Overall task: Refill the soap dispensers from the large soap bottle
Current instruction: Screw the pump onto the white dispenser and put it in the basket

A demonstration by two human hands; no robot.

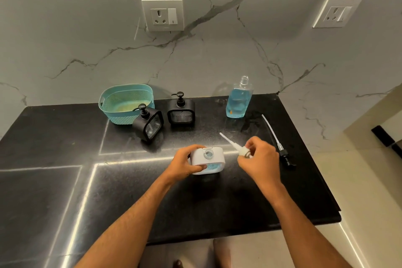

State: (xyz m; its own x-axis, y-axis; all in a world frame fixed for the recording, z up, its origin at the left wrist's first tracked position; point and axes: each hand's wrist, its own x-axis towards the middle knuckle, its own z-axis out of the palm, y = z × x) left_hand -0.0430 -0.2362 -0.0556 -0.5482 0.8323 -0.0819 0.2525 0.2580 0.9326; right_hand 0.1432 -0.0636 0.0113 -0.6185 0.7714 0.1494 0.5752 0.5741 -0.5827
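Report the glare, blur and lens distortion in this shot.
Head view: bright light streaks glare off the black countertop; the right hand and the white pump it grips are motion-blurred; the left hand on the white dispenser is sharper; wide-angle bending tilts the right socket.

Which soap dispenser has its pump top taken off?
The white soap dispenser, held by the left hand. Its round hole is open, and the right hand holds its white pump. Both black dispensers have pumps on.
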